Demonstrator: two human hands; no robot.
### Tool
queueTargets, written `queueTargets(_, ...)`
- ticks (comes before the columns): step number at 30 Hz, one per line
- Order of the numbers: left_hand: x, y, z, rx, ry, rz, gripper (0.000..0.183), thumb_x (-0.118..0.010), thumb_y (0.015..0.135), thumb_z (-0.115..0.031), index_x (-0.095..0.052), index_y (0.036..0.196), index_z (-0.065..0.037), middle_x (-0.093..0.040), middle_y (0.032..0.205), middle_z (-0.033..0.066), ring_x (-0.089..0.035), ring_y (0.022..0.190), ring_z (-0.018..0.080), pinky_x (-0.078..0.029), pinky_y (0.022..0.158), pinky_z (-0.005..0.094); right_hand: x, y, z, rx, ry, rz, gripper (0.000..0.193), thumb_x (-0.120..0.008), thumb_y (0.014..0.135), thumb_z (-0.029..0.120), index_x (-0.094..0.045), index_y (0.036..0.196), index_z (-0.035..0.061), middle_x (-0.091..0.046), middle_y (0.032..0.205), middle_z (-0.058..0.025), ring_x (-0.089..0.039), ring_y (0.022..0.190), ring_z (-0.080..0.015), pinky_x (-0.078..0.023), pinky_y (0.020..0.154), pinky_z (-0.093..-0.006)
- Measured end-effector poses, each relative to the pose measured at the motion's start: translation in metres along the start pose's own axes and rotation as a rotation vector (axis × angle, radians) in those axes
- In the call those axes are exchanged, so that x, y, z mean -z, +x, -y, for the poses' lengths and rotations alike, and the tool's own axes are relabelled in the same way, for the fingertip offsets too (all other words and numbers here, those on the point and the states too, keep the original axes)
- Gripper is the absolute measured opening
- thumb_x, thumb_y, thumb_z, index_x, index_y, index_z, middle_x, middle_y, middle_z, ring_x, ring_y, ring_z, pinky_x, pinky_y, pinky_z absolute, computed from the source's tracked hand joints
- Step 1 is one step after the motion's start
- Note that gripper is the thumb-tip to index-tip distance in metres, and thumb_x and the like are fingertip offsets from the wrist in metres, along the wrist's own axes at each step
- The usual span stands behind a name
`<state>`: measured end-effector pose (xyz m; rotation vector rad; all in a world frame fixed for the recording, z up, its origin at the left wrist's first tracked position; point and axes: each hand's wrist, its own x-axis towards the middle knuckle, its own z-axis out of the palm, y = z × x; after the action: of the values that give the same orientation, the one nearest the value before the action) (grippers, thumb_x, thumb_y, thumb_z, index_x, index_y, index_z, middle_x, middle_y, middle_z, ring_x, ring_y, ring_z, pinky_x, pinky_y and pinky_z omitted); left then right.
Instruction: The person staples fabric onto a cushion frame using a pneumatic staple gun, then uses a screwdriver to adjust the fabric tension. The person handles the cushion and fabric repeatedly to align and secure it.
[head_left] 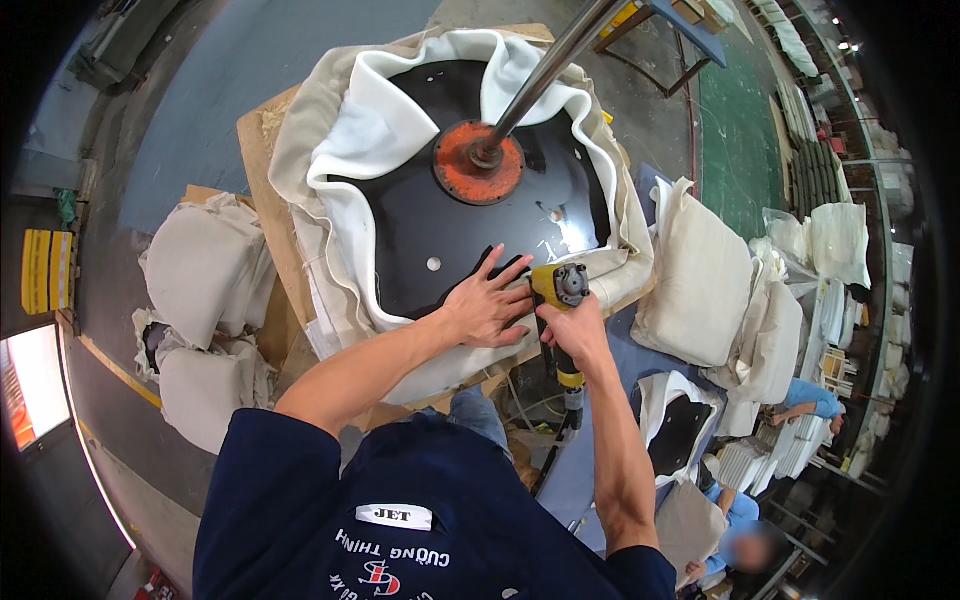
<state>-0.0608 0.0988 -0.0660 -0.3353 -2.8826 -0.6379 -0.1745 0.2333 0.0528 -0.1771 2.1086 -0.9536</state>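
Observation:
My right hand (580, 332) is wrapped round the handle of a yellow and black staple gun (558, 284). The gun's head is at the near right edge of a cushion whose glossy black base (440, 235) faces up. My left hand (485, 308) lies with fingers spread on that near edge, beside the gun, pressing the fabric. White padding (355, 110) and beige cover fabric (290, 165) fold in around the base's rim. A metal rod (560, 62) with an orange-red disc (505, 178) bears on the middle of the base. The gun's tip is hidden.
Under the cushion is a wooden board (256, 150). Covered cushions are stacked at left (200, 265) and at right (690, 285). An air hose hangs below the gun. Two people in blue are at lower right, and a blue-topped table (690, 30) stands behind.

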Motion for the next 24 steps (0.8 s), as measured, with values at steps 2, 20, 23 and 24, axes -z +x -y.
queueTargets(2, 0.002, 0.001, -0.001, 0.021, 0.007, 0.023, 0.059, -0.041, 0.096, -0.053, -0.061, 0.134, -0.013, -0.049, 0.148, 0.005, -0.015, 0.155, 0.0323, -0.004, 0.121, 0.0677, 0.001, 0.004, 0.003, 0.009, -0.03, -0.009, 0.022, -0.062, 0.081, 0.004, -0.062, 0.1, -0.0073, -0.066, 0.072, -0.0108, -0.062, 0.051, -0.0178, -0.05, 0.048, -0.0321)
queueTargets(20, 0.015, -0.032, -0.007, 0.108, 0.02, 0.112, 0.062, -0.037, 0.1, -0.048, -0.038, 0.157, -0.023, -0.036, 0.162, -0.0055, -0.014, 0.156, 0.0291, -0.004, 0.123, 0.0645, -0.003, 0.008, 0.007, 0.006, -0.056, 0.057, 0.019, -0.065, 0.083, 0.005, -0.068, 0.098, -0.0066, -0.066, 0.072, -0.0083, -0.06, 0.05, -0.0142, -0.047, 0.047, -0.0293)
queueTargets(23, 0.013, -0.029, -0.009, 0.121, 0.005, 0.1, 0.061, -0.037, 0.1, -0.048, -0.041, 0.155, -0.022, -0.037, 0.161, -0.0047, -0.013, 0.156, 0.03, -0.004, 0.123, 0.0647, -0.006, 0.005, 0.003, 0.084, -0.097, 0.023, 0.019, -0.065, 0.083, 0.005, -0.068, 0.098, -0.0068, -0.066, 0.073, -0.0081, -0.06, 0.051, -0.014, -0.048, 0.047, -0.0292)
queueTargets(24, 0.012, -0.033, -0.009, 0.134, -0.003, 0.107, 0.061, -0.037, 0.1, -0.048, -0.042, 0.155, -0.021, -0.037, 0.161, -0.0045, -0.013, 0.156, 0.0303, -0.004, 0.123, 0.0647, -0.012, -0.006, 0.01, 0.056, -0.054, 0.013, 0.02, -0.065, 0.083, 0.005, -0.068, 0.098, -0.0071, -0.066, 0.073, -0.0083, -0.061, 0.052, -0.0142, -0.048, 0.048, -0.0293)
